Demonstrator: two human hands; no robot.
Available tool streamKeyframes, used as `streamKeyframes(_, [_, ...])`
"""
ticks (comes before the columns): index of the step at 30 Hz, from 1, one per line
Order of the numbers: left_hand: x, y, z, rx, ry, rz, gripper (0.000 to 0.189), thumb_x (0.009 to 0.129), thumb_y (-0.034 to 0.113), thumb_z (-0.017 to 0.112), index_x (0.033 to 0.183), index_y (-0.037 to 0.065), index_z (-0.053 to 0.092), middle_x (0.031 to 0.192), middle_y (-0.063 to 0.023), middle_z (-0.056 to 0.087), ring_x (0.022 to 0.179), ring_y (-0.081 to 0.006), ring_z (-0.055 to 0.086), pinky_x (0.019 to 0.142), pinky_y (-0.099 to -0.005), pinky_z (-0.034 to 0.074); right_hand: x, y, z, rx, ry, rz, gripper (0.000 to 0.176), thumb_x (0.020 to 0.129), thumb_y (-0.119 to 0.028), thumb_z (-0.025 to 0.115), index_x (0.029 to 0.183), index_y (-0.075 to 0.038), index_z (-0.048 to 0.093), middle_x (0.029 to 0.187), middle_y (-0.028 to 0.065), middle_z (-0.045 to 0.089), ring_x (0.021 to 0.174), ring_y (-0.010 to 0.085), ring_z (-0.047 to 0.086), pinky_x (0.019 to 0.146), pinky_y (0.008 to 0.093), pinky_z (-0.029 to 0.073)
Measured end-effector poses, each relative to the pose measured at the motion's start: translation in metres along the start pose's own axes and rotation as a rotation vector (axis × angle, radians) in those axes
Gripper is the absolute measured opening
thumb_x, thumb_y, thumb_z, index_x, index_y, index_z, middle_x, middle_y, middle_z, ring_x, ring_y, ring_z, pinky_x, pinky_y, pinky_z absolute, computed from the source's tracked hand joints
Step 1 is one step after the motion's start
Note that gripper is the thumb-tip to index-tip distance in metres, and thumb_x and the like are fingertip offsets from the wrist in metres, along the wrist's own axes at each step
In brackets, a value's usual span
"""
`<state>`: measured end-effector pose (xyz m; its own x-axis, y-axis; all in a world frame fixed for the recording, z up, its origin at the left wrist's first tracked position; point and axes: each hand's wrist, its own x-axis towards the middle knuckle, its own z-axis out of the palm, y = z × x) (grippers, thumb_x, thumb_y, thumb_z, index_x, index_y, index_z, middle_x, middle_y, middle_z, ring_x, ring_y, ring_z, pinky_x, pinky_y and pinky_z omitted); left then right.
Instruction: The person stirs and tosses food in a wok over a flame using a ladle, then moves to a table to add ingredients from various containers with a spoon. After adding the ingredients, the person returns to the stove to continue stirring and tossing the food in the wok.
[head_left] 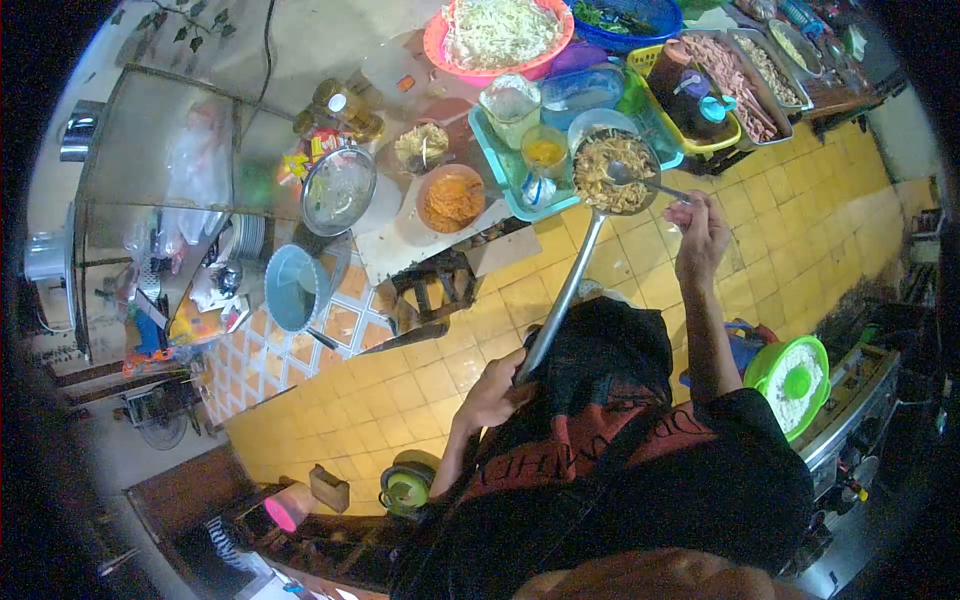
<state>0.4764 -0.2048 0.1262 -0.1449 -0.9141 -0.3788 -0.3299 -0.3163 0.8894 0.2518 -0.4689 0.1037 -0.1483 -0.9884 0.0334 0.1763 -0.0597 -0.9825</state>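
My left hand [497, 392] is wrapped round the end of a long metal handle [570, 290]. At the handle's far end is a round ladle [610, 178] full of brown shredded food, held beside the turquoise tray [507, 186]. My right hand [702, 228] grips a metal spoon [660, 188], whose bowl rests in that food. In the tray stand a container of white powder [512, 108], a cup of yellow stuff [544, 152] and a blue container [583, 90]. A bowl of orange paste [451, 198] is left of the tray.
A pink basin of shredded white vegetable [500, 35] and a yellow basket with bottles [735, 135] stand at the back. Further left are a sieve [339, 192] and a grey-blue basin [292, 288]. On the right is a green basin of white food [790, 388].
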Motion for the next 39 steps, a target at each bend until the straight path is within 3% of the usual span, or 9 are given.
streamKeyframes(2, [0.005,0.007,-0.002,0.032,-0.015,-0.097,0.038,0.071,0.004,0.061,0.107,0.002,0.049,0.086,-0.0229,0.057,0.081,-0.0423,0.051,0.074,-0.0394,0.043,0.008,0.001,-0.008,0.079,0.053,0.022,0.021,0.092,-0.015,0.049,0.096,0.005,0.057,0.076,0.0114,0.062,0.062,0.0177,0.061,0.06,0.0291,0.052])
streamKeyframes(10, [0.021,0.012,0.002,-0.004,0.026,0.014,0.036,0.072,0.004,0.06,0.106,0.001,0.05,0.087,-0.0221,0.056,0.079,-0.0377,0.053,0.075,-0.0367,0.043,0.026,-0.01,-0.019,-0.008,0.036,-0.176,0.021,0.093,-0.014,0.048,0.097,0.005,0.056,0.073,0.0102,0.061,0.061,0.0146,0.056,0.061,0.0273,0.048])
streamKeyframes(20, [0.015,-0.002,0.0,0.068,0.105,0.08,0.031,0.076,0.01,0.063,0.103,0.002,0.051,0.077,-0.0153,0.055,0.071,-0.0284,0.055,0.067,-0.0369,0.044,0.024,-0.118,-0.008,0.294,-0.042,-0.119,0.02,0.092,-0.018,0.049,0.091,0.0,0.056,0.065,0.0053,0.054,0.053,0.0105,0.046,0.05,0.0237,0.038])
streamKeyframes(22, [0.012,0.009,-0.005,-0.205,0.052,-0.3,0.03,0.078,0.015,0.064,0.101,0.001,0.052,0.069,-0.01,0.054,0.061,-0.02,0.054,0.056,-0.034,0.043,0.017,-0.144,0.001,0.489,0.067,-0.018,0.02,0.092,-0.019,0.048,0.091,-0.001,0.055,0.061,0.003,0.048,0.052,0.0093,0.044,0.049,0.0227,0.036])
streamKeyframes(23, [0.01,0.009,-0.007,-0.203,0.047,-0.303,0.03,0.078,0.015,0.064,0.101,0.001,0.052,0.069,-0.01,0.054,0.061,-0.02,0.054,0.056,-0.034,0.043,0.011,-0.152,-0.002,0.424,-0.071,-0.061,0.018,0.092,-0.02,0.046,0.093,-0.002,0.052,0.058,0.0,0.042,0.046,0.0089,0.039,0.042,0.0189,0.031])
streamKeyframes(26, [0.0,-0.002,-0.012,-0.314,0.102,-0.317,0.029,0.078,0.018,0.064,0.096,0.0,0.052,0.061,-0.0061,0.051,0.051,-0.0132,0.05,0.046,-0.0297,0.04,-0.004,-0.171,-0.003,0.459,-0.14,-0.054,0.018,0.093,-0.02,0.043,0.095,-0.003,0.048,0.056,-0.0011,0.039,0.04,0.0088,0.036,0.034,0.0175,0.028])
streamKeyframes(27, [-0.004,-0.013,-0.012,-0.358,0.135,-0.264,0.029,0.078,0.019,0.064,0.095,-0.001,0.052,0.06,-0.0052,0.051,0.05,-0.0128,0.049,0.045,-0.0285,0.04,-0.007,-0.176,-0.003,0.684,-0.298,-0.002,0.017,0.094,-0.019,0.04,0.093,-0.003,0.045,0.054,-0.0009,0.036,0.034,0.0079,0.032,0.028,0.0187,0.028])
streamKeyframes(31, [-0.023,-0.019,-0.011,-0.534,0.234,-0.196,0.023,0.078,0.018,0.064,0.088,0.001,0.051,0.057,-0.0009,0.047,0.046,-0.0103,0.046,0.042,-0.025,0.037,-0.027,-0.2,0.011,0.946,-0.611,0.079,0.019,0.095,-0.018,0.037,0.091,0.0,0.042,0.05,0.0013,0.037,0.032,0.0075,0.033,0.027,0.0215,0.032])
streamKeyframes(39, [-0.043,-0.031,-0.015,-0.659,0.425,-0.244,0.015,0.079,0.005,0.061,0.082,0.005,0.046,0.056,0.0,0.045,0.041,-0.0086,0.044,0.039,-0.0225,0.035,-0.045,-0.206,0.018,1.02,-0.774,0.168,0.02,0.095,-0.019,0.037,0.094,0.0,0.043,0.051,0.0009,0.039,0.032,0.0078,0.033,0.027,0.0207,0.033])
